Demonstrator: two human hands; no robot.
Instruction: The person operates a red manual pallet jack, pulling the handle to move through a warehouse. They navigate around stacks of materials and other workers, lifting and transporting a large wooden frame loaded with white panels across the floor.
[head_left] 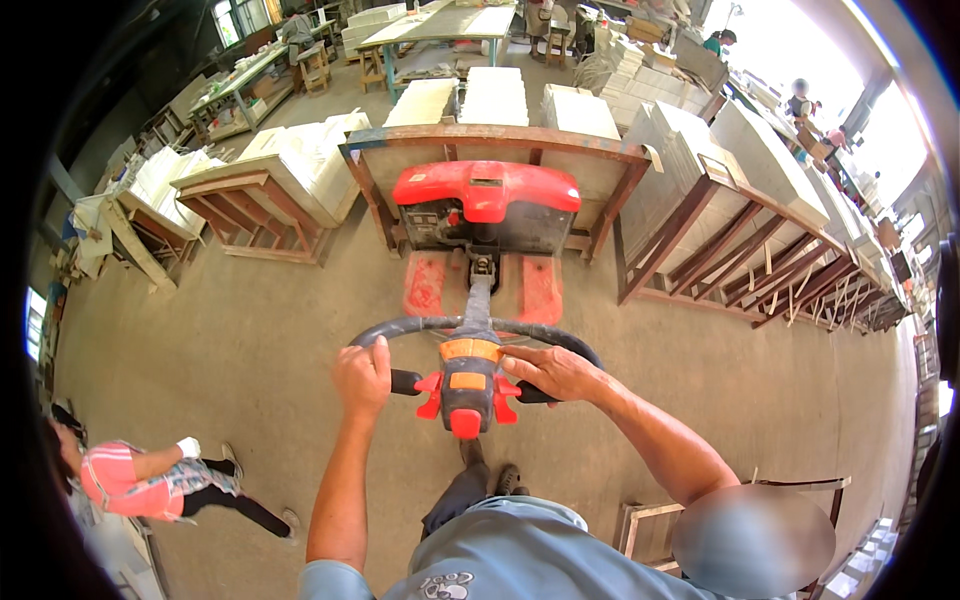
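In front of me stands a red and black electric pallet truck [487,190], its tiller arm [478,300] tilted toward me. At the near end is the control head [470,400], dark grey with orange and red buttons and a black loop guard. My left hand [362,378] is closed around the left grip [404,382], thumb up. Over the right grip [535,393] lies my right hand [555,373], some fingers curled at it and others stretched to the orange top part. The undersides of both hands are hidden.
A brown metal rack [500,138] with pale panels stands right behind the truck. More racks of white slabs stand left [265,180] and right [740,240]. A person in pink [140,478] walks at lower left. A wooden frame [655,530] lies near my right elbow.
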